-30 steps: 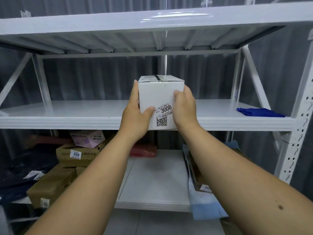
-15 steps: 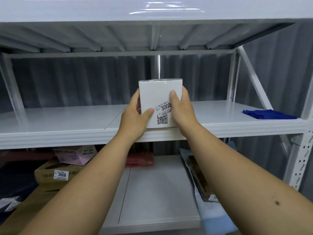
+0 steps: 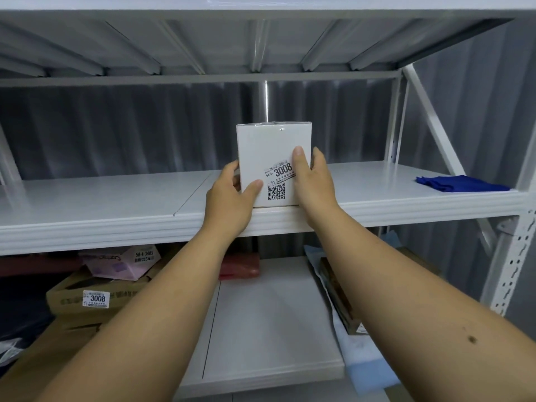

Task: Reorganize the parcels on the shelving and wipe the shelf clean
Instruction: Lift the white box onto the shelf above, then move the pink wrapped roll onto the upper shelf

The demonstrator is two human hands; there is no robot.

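A white box (image 3: 268,149) with a "3008" label and a QR code stands upright at the front edge of the white middle shelf (image 3: 101,204). My left hand (image 3: 229,198) grips its left side, thumb on the front face. My right hand (image 3: 314,181) grips its right side, thumb beside the label. A folded blue cloth (image 3: 461,183) lies on the same shelf at the far right. The box's bottom edge touches the shelf.
On the lower shelf (image 3: 269,320) sit brown cardboard boxes (image 3: 87,297) and a pink parcel (image 3: 121,261) at left, a red packet (image 3: 239,265) behind, and a blue bag with a flat box (image 3: 345,309) at right. A perforated upright post (image 3: 519,256) stands right.
Both hands have brought the white box forward and down until it rests on the middle shelf's front edge. The camera has moved closer and tilted up.
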